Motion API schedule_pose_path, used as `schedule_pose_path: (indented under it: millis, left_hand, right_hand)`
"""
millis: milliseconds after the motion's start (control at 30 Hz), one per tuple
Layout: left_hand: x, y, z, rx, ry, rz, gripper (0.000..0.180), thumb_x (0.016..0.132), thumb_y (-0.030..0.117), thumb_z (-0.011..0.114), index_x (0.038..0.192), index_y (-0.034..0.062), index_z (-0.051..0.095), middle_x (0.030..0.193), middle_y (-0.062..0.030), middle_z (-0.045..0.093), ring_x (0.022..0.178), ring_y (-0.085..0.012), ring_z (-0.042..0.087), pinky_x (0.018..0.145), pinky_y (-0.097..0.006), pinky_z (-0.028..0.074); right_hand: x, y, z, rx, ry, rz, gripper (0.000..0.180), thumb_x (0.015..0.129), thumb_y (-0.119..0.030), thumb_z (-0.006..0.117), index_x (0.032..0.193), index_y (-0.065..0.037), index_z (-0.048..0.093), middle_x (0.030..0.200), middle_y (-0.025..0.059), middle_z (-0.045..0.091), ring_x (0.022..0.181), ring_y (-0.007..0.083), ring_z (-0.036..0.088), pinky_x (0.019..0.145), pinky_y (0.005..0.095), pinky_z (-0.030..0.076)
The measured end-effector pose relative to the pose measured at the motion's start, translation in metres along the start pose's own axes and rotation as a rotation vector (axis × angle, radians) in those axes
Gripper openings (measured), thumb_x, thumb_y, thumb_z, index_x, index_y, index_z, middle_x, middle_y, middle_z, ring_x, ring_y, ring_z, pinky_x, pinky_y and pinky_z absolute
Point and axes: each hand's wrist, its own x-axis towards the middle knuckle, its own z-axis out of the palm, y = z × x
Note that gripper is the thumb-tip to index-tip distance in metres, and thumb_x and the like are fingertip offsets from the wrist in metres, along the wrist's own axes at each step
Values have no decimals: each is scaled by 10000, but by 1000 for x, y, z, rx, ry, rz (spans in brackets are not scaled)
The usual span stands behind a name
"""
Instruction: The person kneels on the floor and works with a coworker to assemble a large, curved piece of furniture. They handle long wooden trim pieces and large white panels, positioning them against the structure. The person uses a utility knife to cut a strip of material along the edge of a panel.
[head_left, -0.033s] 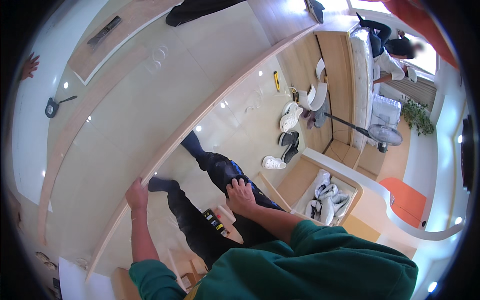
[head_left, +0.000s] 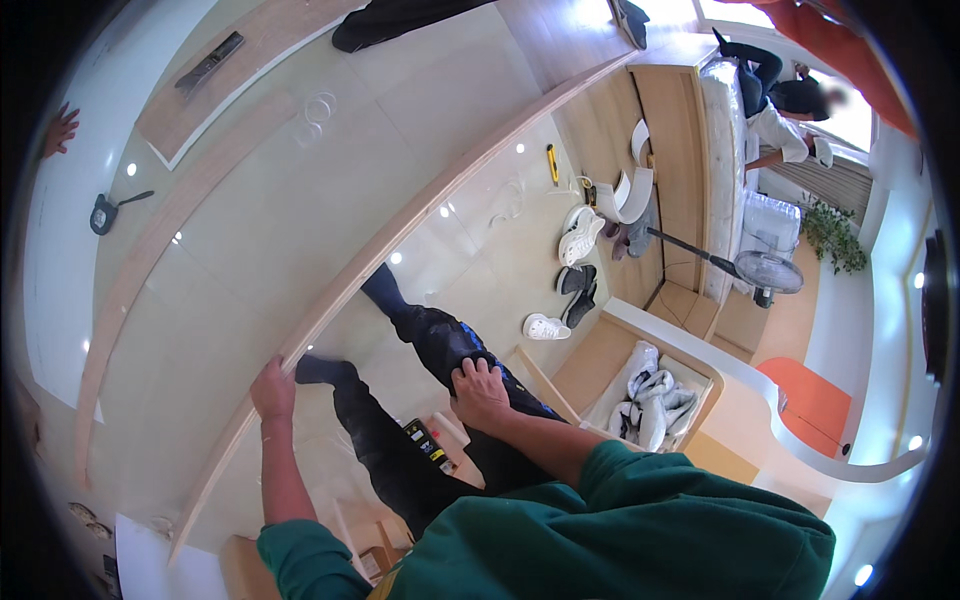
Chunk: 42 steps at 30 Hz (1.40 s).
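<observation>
My left hand (head_left: 271,391) is closed around the edge of a long, narrow wooden board (head_left: 430,210), which crosses the view diagonally from lower left to upper right. My right hand (head_left: 480,391) lies on the knee of my dark trousers (head_left: 440,345), fingers spread, holding nothing. Both my feet, in dark socks, are on the tiled floor next to the board. Between my legs, a black and yellow box (head_left: 428,446) rests near some wooden pieces.
Shoes (head_left: 580,240), a yellow utility knife (head_left: 552,165) and curved white strips (head_left: 635,195) lie right of the board. Farther left are another wooden strip (head_left: 135,285), a tape measure (head_left: 103,215) and another person's hand (head_left: 60,132). A fan (head_left: 768,271) and a seated person (head_left: 785,125) are upper right.
</observation>
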Motion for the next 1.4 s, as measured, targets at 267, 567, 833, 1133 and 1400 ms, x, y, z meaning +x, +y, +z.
schedule_pose_path:
  millis: [267,567,833,1133,1400]
  left_hand:
    - [-23,9,20,41,44,-10,310,791,184,767,1079,101,689,972,-143,727,894,-339,708,784,-461,569]
    - [-49,13,32,32,40,30,270,795,113,688,1064,111,677,980,-138,704,873,-350,696,764,-463,566]
    - [-60,20,50,35,113,50,194,880,115,600,1057,74,667,1119,-147,713,1016,-321,695,866,-429,562]
    - [-54,20,43,-19,188,124,224,851,83,620,1072,76,655,1094,-143,710,963,-327,697,839,-436,563]
    - [-56,22,42,22,146,88,239,804,75,636,1044,82,644,1104,-127,701,945,-326,698,834,-441,565]
  right_hand:
    - [5,4,-5,19,4,-2,372,800,-312,708,1065,-58,651,1110,135,557,1078,304,544,840,463,455]
    - [2,1,-8,69,-14,11,378,790,-311,714,1059,-52,652,1120,137,561,1092,314,551,853,474,465]
    - [11,5,-16,71,-19,-9,419,787,-324,713,1090,-41,650,1164,161,564,1137,332,544,910,490,454]
    - [13,8,-17,62,21,-34,373,804,-292,702,1072,-37,649,1137,157,565,1098,337,557,856,492,469]
    - [19,7,-15,71,-42,-4,434,802,-325,714,1114,-32,639,1185,167,566,1138,354,548,924,514,461]
